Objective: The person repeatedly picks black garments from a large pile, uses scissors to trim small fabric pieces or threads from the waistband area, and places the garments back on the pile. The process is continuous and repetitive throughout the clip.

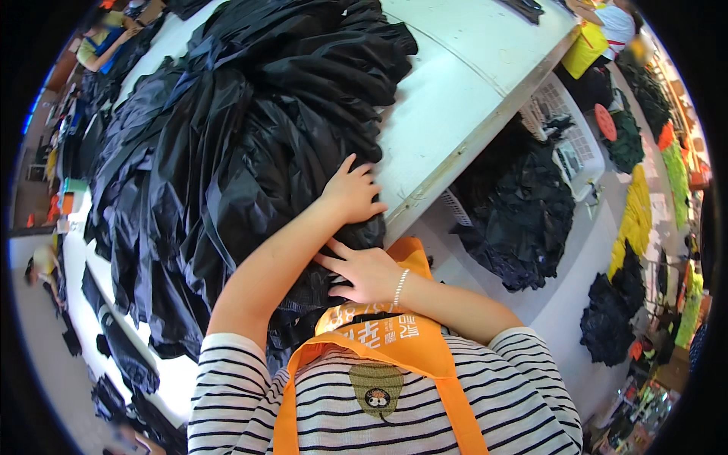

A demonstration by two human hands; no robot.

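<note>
A big heap of dark, shiny fabric pieces (250,144), black to navy, covers much of the white table before me. On its right edge lies my left hand (353,192), open, palm down with fingers spread over the cloth. Closer to my body, my right hand (369,277) touches the heap's near edge, with a light beaded bracelet at the wrist. Its visible fingers are apart and reach in from the right; some fingertips are partly hidden against the dark cloth. My orange apron (406,334) bunches up just beneath this hand.
The white table (447,83) ends in a worn edge to my right. Below stands a white plastic basket (580,152) beside a dark fabric pile (523,220). Yellow cloth (635,212) and more dark bundles lie farther right. Other people work at the far left and far right.
</note>
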